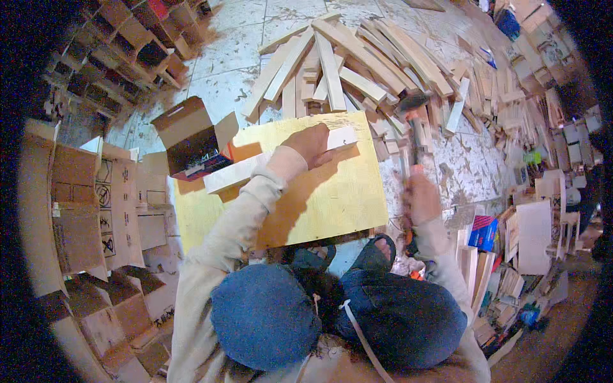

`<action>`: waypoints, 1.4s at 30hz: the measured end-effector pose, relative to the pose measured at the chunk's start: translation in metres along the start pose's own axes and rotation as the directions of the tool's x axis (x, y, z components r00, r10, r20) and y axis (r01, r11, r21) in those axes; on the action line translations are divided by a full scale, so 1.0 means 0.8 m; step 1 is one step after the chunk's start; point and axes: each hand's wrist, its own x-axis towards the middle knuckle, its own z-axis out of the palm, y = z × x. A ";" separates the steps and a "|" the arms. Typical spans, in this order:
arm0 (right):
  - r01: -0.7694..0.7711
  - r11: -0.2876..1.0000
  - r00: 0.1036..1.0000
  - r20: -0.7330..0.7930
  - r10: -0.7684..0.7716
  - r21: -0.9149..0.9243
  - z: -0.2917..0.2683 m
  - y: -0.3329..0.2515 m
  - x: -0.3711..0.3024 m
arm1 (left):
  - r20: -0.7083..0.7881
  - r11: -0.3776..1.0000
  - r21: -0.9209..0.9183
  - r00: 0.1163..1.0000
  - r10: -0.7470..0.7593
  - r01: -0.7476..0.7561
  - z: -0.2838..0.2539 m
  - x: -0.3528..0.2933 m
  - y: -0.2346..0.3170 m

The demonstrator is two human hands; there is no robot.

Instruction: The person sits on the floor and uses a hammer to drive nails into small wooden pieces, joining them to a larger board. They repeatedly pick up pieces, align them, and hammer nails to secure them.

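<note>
My left hand (309, 144) is closed around a pale wooden block (239, 173), a long squared piece lying slantwise on a yellow board (319, 204). A small dark spot, perhaps a nail, shows near the block's right end; it is too small to tell. To the right of the board, my right hand (423, 199) grips a hammer (416, 137) by its handle. The hammer stands raised, its dark head at the far end, and both hand and tool are somewhat blurred. Beyond the block's left end sits an open cardboard box (203, 137) with small dark contents, hard to make out.
Loose wooden strips (332, 64) lie heaped on the tiled floor (236, 45) beyond the board. Cardboard boxes (76, 223) stand along the left. On the right are stacked wood pieces and a blue-and-red box (483, 233). My knees and feet are close to the board's near edge.
</note>
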 end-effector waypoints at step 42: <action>-0.153 0.984 0.912 0.397 0.105 0.093 0.148 0.123 -0.179 | -0.095 0.686 0.190 0.709 -0.699 0.702 -0.185 -0.193 -0.154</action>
